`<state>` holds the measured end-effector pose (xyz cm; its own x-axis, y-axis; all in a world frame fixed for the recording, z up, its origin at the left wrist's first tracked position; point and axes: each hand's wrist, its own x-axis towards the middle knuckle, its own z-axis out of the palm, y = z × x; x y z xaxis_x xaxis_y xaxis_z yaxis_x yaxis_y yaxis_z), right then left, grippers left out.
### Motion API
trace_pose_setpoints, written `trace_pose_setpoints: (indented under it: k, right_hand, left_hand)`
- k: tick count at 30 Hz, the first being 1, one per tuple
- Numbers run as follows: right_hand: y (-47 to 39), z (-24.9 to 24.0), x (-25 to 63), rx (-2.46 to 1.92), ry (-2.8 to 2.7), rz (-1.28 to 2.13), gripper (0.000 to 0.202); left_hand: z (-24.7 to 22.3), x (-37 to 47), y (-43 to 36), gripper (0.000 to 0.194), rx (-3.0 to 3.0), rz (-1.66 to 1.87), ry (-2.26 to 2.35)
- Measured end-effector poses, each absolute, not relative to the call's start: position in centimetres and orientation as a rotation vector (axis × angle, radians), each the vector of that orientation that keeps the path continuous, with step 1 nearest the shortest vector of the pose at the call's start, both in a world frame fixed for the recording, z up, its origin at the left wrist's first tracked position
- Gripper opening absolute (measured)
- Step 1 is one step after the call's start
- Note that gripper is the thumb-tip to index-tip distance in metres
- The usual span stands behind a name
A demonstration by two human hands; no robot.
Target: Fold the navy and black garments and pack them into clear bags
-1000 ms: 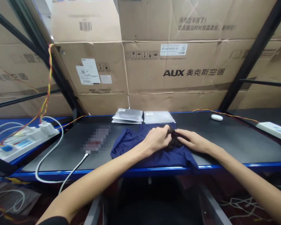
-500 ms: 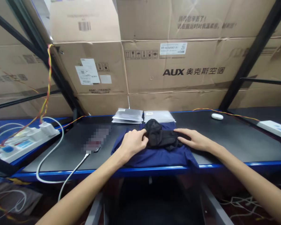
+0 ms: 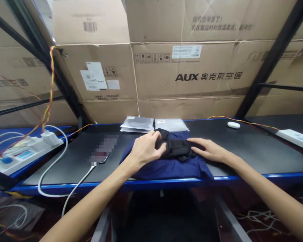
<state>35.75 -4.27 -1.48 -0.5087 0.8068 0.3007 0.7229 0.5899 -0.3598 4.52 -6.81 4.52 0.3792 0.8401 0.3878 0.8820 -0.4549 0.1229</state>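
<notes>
A bunched black cloth lies on a spread dark blue cloth near the front edge of the table. My left hand curls round the left end of the black cloth, thumb and fingers gripping a raised fold. At the right end my right hand rests with its fingers stretched out, their tips touching the black cloth. The folds hide what kind of garment or item each cloth is.
Behind the cloths lie clear plastic packets, left and right. A phone on a white cable is at left, beside a power strip. A white case and another power strip are right. Large cardboard boxes stand behind.
My left hand has shifted slightly right and up, its fingers now further over the left end of the black cloth, which is folded inward. My right hand has hardly moved.
</notes>
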Motion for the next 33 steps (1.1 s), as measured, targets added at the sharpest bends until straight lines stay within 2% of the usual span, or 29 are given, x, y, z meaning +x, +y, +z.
trace_pose_setpoints:
  k: [2,4,9,14,17,26,30,33]
  right_hand:
    - [-4.3,-1.5,35.7,-1.224,-2.388,0.260,0.050]
    - [-4.2,-1.6,35.7,-1.223,-2.388,0.260,0.050]
    - [-4.1,-1.8,35.9,-1.223,-2.388,0.267,0.050]
    - [-4.2,-1.7,36.0,-1.238,-2.389,0.272,0.050]
    - [-4.2,-1.5,35.9,-1.240,-2.388,0.278,0.050]
    - [-4.3,-1.4,35.9,-1.227,-2.359,0.288,0.048]
    - [-4.2,-1.5,36.0,-1.218,-2.352,0.296,0.048]
    - [-4.3,-1.4,35.9,-1.207,-2.360,0.291,0.049]
  left_hand:
    - [4.0,5.2,-6.8,0.040,-2.574,-0.564,-1.554]
    - [3.3,5.7,-6.5,0.043,-2.599,-0.483,-1.565]
    - [2.6,5.5,-5.8,0.017,-2.624,-0.499,-1.575]
    - [4.6,2.7,-5.3,0.018,-2.514,-0.782,-1.710]
    - [5.6,0.0,-4.9,0.019,-2.351,-0.815,-1.861]
    - [3.1,-5.7,-4.0,0.028,-2.240,-0.171,-2.118]
    - [3.6,-5.8,-4.3,0.017,-2.223,-0.354,-2.074]
    - [4.9,-5.2,-4.6,0.019,-2.341,-0.650,-1.817]
